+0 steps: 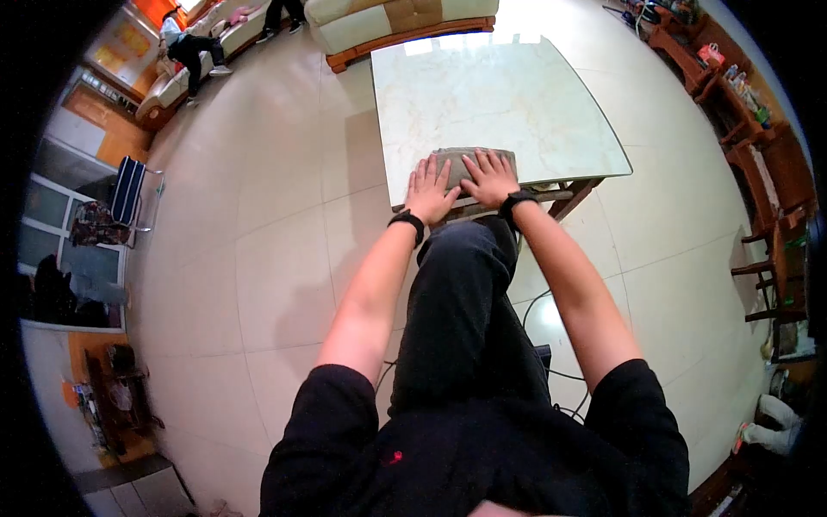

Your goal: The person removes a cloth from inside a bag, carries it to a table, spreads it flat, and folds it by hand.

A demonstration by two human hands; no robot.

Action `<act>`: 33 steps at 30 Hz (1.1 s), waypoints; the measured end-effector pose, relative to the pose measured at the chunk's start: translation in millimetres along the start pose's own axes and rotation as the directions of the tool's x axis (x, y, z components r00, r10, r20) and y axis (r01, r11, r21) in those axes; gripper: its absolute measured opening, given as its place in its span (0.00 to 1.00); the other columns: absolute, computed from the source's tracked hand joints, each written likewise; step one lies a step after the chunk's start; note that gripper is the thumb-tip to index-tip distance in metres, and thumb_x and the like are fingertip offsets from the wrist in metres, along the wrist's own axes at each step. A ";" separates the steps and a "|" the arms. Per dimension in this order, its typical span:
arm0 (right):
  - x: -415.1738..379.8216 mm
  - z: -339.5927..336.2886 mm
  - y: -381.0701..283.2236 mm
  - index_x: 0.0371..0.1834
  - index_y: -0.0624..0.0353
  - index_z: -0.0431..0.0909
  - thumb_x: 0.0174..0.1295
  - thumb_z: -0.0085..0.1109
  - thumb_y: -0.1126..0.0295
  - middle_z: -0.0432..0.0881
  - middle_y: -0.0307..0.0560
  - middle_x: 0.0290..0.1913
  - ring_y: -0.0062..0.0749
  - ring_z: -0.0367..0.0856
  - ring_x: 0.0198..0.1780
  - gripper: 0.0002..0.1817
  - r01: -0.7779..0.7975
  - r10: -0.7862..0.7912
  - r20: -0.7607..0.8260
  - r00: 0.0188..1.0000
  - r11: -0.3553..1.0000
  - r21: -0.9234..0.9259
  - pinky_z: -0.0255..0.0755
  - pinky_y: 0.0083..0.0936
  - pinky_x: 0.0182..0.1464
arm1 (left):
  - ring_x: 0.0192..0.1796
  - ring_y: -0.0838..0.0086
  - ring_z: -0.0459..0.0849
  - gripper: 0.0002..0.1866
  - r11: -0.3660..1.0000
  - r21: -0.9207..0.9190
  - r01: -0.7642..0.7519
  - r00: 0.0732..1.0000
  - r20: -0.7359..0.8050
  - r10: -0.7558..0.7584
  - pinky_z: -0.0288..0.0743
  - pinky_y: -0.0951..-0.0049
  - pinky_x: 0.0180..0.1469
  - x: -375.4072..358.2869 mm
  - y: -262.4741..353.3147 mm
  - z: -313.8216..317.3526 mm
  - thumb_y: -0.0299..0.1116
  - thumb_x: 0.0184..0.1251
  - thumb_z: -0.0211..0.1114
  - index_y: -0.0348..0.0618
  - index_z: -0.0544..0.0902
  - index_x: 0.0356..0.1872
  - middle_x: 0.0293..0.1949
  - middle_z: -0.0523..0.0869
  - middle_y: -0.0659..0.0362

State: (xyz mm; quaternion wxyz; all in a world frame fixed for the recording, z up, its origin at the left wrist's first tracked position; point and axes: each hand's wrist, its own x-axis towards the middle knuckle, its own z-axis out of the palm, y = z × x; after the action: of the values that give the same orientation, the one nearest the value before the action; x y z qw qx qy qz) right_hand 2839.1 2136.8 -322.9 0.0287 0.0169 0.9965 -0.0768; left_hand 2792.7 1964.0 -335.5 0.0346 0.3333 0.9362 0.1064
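Observation:
A folded grey-brown cloth [455, 171] lies flat at the near edge of a pale marble-look table [491, 95]. My left hand [431, 189] rests on the cloth's left part, fingers stretched out and spread. On its right part lies my right hand [491, 178], also flat with the fingers apart. Both palms face down, and neither hand grips anything. Parts of the cloth are hidden beneath the hands. Each wrist wears a black band.
Beyond the table stands a cream sofa [396, 26] with a wooden base. People sit at the upper left. A striped folding chair [129, 191] is on the left. Wooden furniture [749, 164] lines the right side. Black cables [568, 376] run across the floor by my legs.

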 end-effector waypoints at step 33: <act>59.0 -6.3 20.3 0.73 0.32 0.41 0.61 0.27 0.35 0.36 0.40 0.76 0.43 0.32 0.76 0.38 -0.095 0.111 0.364 0.925 0.994 -0.060 0.25 0.45 0.72 | 0.75 0.61 0.30 0.43 0.988 0.088 -0.130 0.898 0.432 0.080 0.29 0.52 0.71 76.7 -26.7 -21.8 0.68 0.62 0.40 0.62 0.39 0.72 0.73 0.31 0.54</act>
State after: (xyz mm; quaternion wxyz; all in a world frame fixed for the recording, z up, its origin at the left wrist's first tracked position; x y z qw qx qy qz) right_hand 2780.6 2159.6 -323.3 0.2186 0.0541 0.9727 -0.0565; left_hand 2713.8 1988.4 -319.7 0.2138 0.4000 0.8910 -0.0214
